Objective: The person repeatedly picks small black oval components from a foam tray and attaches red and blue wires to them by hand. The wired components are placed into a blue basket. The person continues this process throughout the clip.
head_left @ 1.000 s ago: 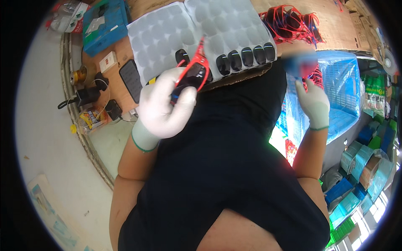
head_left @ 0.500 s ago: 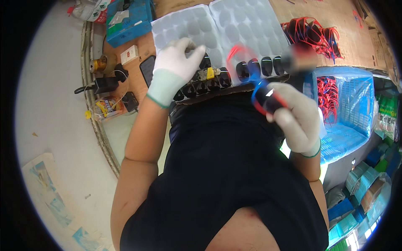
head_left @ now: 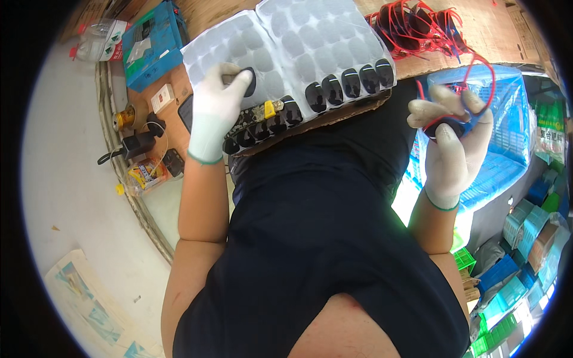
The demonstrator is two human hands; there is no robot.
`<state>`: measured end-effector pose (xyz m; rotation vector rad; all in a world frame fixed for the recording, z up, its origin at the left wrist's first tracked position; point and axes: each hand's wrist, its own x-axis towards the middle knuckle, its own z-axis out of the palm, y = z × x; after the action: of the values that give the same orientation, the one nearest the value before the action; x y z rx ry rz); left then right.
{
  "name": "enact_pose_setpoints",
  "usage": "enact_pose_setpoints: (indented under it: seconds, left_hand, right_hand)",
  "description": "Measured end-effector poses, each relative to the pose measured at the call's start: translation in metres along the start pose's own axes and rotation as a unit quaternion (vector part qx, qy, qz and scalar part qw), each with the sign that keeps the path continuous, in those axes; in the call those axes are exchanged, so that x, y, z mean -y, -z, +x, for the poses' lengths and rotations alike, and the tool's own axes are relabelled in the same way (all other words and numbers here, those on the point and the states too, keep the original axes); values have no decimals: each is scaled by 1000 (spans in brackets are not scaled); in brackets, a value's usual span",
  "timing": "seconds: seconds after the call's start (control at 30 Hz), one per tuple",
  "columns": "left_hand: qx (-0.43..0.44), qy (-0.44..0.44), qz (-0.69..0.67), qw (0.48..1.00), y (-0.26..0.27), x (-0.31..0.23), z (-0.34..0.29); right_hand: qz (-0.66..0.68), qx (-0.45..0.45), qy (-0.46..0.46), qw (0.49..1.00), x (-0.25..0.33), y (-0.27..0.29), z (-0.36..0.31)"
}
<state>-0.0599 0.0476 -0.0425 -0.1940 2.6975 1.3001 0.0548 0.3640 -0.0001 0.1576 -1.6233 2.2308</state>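
1. Pinching a dark lens (head_left: 250,82) between thumb and fingers, the left hand (head_left: 213,107) is over the left half of a pale tray sheet (head_left: 268,30) marked with rows of lens-shaped hollows; whether the lens touches the sheet, I cannot tell.
2. Gripping a pair of red-and-blue glasses (head_left: 446,126), the right hand (head_left: 450,149) has its thumb against a dark lens of the pair, and a thin red temple arches up past the fingers.
3. Both hands wear white gloves with green-edged cuffs and are well apart, each closed on its own item.
4. Above a blue crate (head_left: 501,174) lined with clear plastic, the glasses hang to the right of the sheet.
5. Five black lenses (head_left: 351,83) line the near edge of the sheet's right half; more sit along the left half, with a yellow-ended tool (head_left: 274,108) lying aslant beside them.
6. Beyond the crate, a tangled heap of red-framed glasses (head_left: 412,30) rests on the wooden tabletop (head_left: 495,39).
7. Left of the sheet are a blue box (head_left: 152,48) and a small white carton (head_left: 162,98).
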Motion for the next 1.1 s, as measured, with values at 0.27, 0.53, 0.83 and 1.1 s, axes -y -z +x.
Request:
enact_pose_setpoints:
  seconds: [0.27,0.53,0.83,1.1]
  left_hand:
    - [260,-3,-461,848,-11,-62,-66]
    - [343,76,-598,720,-12,-52,-76]
    - [401,57,-585,702,-5,-56,-71]
    - [332,63,-547,766,-16,-50,-81]
  right_hand:
    - [-170,214,-154,950,-12,-60,-2]
    - [-91,275,-216,933,-4,-71,2]
    - [-2,319,-254,913,-8,-68,5]
    - [-50,253,-237,937,-19,-62,-7]
